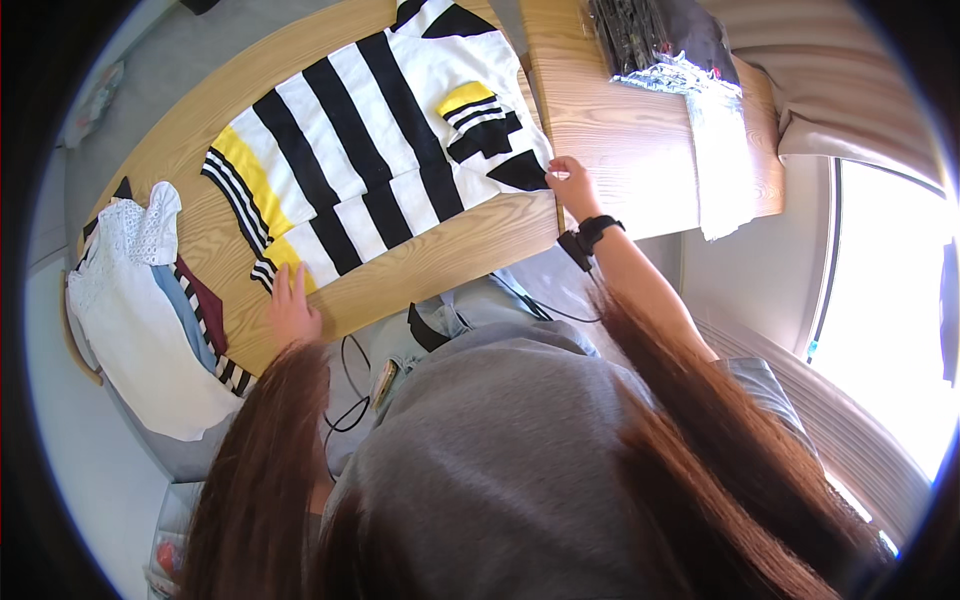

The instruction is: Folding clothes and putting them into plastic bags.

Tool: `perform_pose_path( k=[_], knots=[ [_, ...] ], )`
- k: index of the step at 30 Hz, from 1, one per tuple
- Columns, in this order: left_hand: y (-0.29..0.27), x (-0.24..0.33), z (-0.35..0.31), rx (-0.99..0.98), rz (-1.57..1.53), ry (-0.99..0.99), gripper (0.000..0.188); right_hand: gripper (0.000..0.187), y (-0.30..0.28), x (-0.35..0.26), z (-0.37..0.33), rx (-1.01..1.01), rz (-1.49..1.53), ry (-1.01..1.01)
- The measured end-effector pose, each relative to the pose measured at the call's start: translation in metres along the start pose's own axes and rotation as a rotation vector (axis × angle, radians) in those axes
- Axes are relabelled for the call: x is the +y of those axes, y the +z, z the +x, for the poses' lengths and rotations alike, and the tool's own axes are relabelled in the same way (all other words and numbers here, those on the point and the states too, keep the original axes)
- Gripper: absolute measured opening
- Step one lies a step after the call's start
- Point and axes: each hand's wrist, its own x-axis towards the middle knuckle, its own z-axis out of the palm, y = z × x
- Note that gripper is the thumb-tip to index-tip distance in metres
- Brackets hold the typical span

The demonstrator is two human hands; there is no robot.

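A black-and-white striped knit sweater [345,125] with yellow bands lies across the wooden table, its striped hem toward the left. The near side is folded over onto the body, and a sleeve with a yellow cuff [465,98] is doubled back on top. My left hand [294,312] rests with fingers stretched out on the yellow band at the hem's near corner. At the other end, my right hand [573,188] is closed in a pinch at the sweater's black-patched near corner. A black band with a small device [597,232] circles my right wrist.
Several garments, a white one [135,320] uppermost, hang over the table's left end. Clear plastic bags [722,150] and dark packaged items [650,40] lie on the right tabletop [620,130]. A black cable [350,415] runs below the table's near edge. Long hair hangs over both arms.
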Motion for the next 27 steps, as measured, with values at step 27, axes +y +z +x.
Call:
perform_pose_path(
  k=[27],
  knots=[
    [0.001,0.194,0.145,-0.05,-0.248,0.53,0.036,0.034,0.01,0.003,-0.062,-0.293,-0.026,-0.059]
  ],
)
